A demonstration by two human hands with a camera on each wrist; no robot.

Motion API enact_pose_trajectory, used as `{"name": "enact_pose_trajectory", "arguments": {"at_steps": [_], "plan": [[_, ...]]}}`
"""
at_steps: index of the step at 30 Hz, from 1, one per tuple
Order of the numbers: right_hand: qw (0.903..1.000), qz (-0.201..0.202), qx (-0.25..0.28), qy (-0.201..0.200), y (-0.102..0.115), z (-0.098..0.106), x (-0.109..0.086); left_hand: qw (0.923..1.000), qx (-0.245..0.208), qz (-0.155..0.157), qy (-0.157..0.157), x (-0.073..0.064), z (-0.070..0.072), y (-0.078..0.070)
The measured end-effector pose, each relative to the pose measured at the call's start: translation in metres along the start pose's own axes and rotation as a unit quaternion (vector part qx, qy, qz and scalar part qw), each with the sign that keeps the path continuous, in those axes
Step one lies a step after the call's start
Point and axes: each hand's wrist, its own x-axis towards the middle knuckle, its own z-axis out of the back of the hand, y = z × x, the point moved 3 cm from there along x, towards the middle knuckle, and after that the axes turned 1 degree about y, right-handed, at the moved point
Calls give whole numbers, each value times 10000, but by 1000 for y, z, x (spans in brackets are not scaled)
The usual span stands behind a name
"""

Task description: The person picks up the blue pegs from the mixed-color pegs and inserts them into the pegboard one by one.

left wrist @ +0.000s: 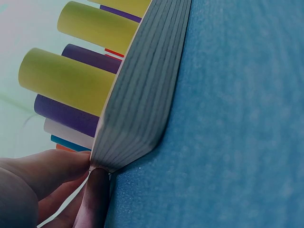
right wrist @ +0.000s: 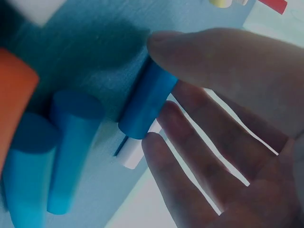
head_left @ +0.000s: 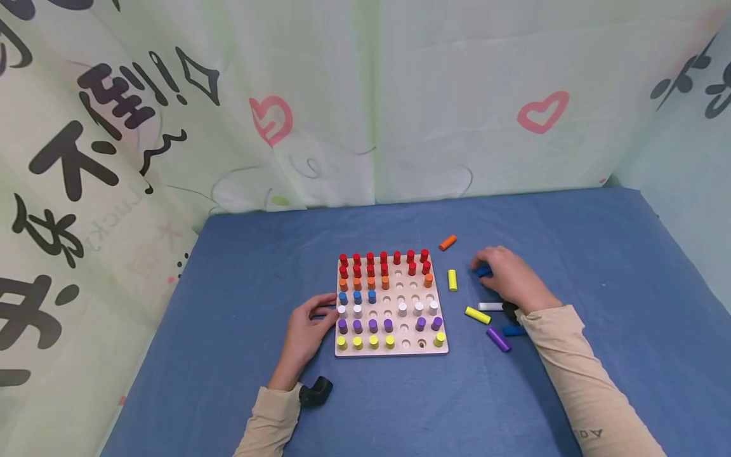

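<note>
A pale wooden pegboard (head_left: 381, 352) lies flat, with rows of red, orange, blue, white, purple and yellow pegs standing in it and several bare holes. At its left edge, my left hand (head_left: 308, 327) holds the board between thumb and fingers; the left wrist view shows the fingertips at a corner of its side (left wrist: 142, 95). Right of the board, my right hand (head_left: 514, 276) pinches a blue peg (right wrist: 147, 102), the thumb over its upper end and fingertips along its side. In the head view the hand partly covers this peg.
Loose on the blue cloth lie an orange peg (head_left: 448, 242), yellow pegs (head_left: 452, 280), a white peg (head_left: 490, 306), a purple peg (head_left: 499, 339) and another blue peg (head_left: 514, 331) under the right forearm. A printed curtain (head_left: 411, 158) hangs behind the table.
</note>
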Motion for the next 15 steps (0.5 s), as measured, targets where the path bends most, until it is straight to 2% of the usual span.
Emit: {"name": "enact_pose_trajectory", "arguments": {"at_steps": [15], "plan": [[9998,-64,-153,-56,-5,0,4,10000,43,-14,-21,0,-1,1]]}}
